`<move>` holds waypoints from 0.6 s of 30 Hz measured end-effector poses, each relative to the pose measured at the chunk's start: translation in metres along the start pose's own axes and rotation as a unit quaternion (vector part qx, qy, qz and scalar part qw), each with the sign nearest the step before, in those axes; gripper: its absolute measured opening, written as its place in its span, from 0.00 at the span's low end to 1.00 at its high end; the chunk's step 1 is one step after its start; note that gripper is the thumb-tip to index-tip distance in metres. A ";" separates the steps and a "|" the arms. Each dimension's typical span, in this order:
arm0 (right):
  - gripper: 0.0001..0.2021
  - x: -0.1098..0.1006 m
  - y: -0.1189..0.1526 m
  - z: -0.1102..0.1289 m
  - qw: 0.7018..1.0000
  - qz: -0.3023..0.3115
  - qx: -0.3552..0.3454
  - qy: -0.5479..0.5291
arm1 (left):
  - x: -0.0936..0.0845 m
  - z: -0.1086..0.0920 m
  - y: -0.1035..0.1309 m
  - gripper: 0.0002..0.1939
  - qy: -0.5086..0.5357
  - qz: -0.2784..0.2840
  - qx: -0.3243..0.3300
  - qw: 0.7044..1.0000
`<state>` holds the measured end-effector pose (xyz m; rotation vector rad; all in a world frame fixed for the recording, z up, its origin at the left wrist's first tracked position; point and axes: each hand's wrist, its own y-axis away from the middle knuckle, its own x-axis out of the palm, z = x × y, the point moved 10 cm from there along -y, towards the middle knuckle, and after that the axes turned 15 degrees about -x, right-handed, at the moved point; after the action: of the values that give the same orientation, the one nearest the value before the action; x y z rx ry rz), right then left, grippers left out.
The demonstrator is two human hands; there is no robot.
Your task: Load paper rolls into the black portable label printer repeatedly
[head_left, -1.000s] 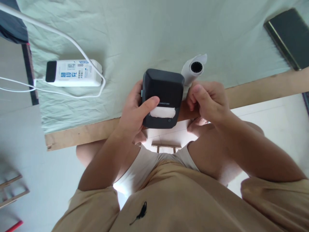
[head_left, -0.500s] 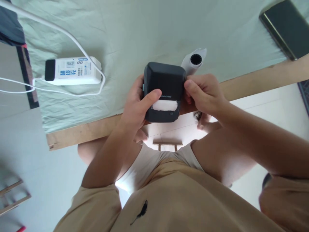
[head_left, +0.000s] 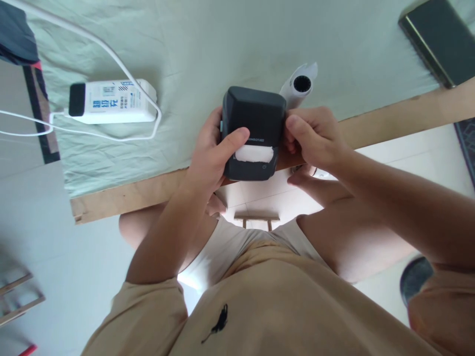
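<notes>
My left hand (head_left: 215,148) is wrapped round the left side of a dark label printer (head_left: 254,116), its thumb lying across the front. A strip of white label paper (head_left: 254,154) shows in the slot near the printer's lower end. At the printer's right edge is my right hand (head_left: 313,134), thumb and curled fingers drawn together; what they pinch, if anything, is hidden. Just behind that hand a white paper roll (head_left: 292,95) with a black core lies on the cloth, partly covered by the printer.
A white power bank (head_left: 118,111) with a cable (head_left: 92,37) looped over it lies on the green cloth (head_left: 185,59) at left. A dark flat box (head_left: 440,42) rests at the right. The table's bare wooden edge (head_left: 129,195) runs below my hands.
The printer and both hands appear slightly higher in view, along with the table. My right thumb sits a little farther from the printer's edge. The grip of my left hand looks the same.
</notes>
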<state>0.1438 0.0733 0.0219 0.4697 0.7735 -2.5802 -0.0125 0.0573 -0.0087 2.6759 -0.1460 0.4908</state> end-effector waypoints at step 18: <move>0.30 0.001 0.000 -0.003 0.998 -0.002 0.017 -0.068 | 0.001 0.001 0.003 0.09 -0.027 0.001 -0.001 1.000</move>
<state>0.1432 0.0750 0.0190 0.2997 0.6848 -2.6005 -0.0114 0.0538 -0.0081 2.6893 -0.1646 0.4195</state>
